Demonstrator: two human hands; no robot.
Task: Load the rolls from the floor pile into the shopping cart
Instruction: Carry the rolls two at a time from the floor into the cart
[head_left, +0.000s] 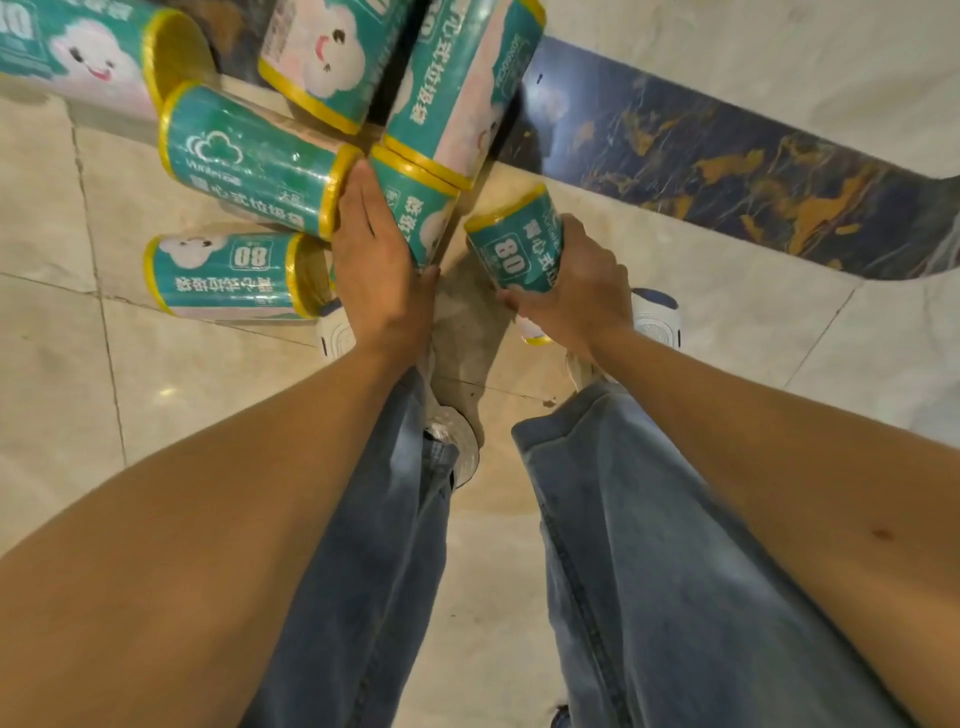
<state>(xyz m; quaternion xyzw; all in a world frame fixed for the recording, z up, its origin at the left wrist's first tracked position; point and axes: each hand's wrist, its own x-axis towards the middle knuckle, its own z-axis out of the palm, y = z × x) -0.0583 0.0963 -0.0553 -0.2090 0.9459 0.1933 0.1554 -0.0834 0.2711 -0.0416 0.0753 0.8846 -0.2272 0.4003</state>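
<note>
Head view, A: Report the largest surfaces first.

B: Beige tiled floor fills the frame. A dark marble band crosses it at upper right. Two legs in jeans stand at centre, and both bare forearms reach down past them.

A: Location of the rolls?

B: The pile lies on the floor at upper left. It consists of teal rolls with yellow ends, crossed and touching. A lone roll lies on its side just left of the left hand.

A: Hand states?

B: Left hand grips the centre roll at the pile's near edge, fingers along its left side, thumb round its near end. Right hand wraps the right roll, marked 80, which tilts apart from the pile. I cannot tell whether that roll rests on the floor.

A: Smallest items?

B: A white shoe shows just beyond the right hand. A second shoe shows beside the left wrist.
</note>
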